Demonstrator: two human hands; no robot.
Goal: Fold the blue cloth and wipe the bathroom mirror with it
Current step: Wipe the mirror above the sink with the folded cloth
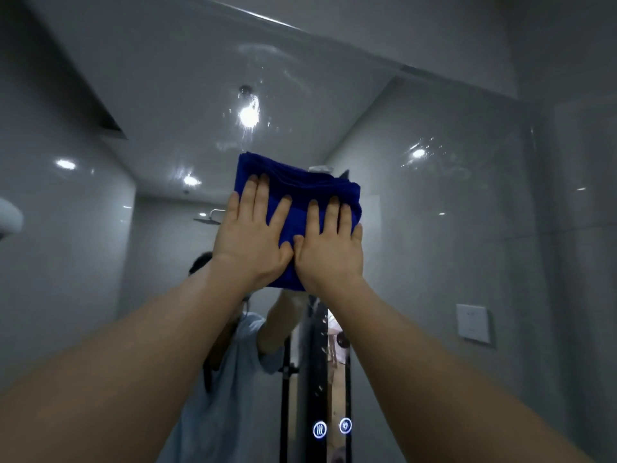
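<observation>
Head view: your left hand (252, 242) and right hand (329, 252) lie flat, side by side, on the folded blue cloth (300, 195). They press it to the mirror (434, 195), at the upper middle of the glass. Fingers (262, 198) straight, slightly spread, gripping nothing. Thumbs meet over the cloth's lower middle. Cloth sticks out above the fingertips and past the right hand's outer side; its bottom edge peeks out under the palms. Likely soft, light and thick from folding, so it could bunch or slide on slick glass. Hold it through the centre with flat palms. Glass is fragile and shows wet marks above the cloth, so push evenly.
</observation>
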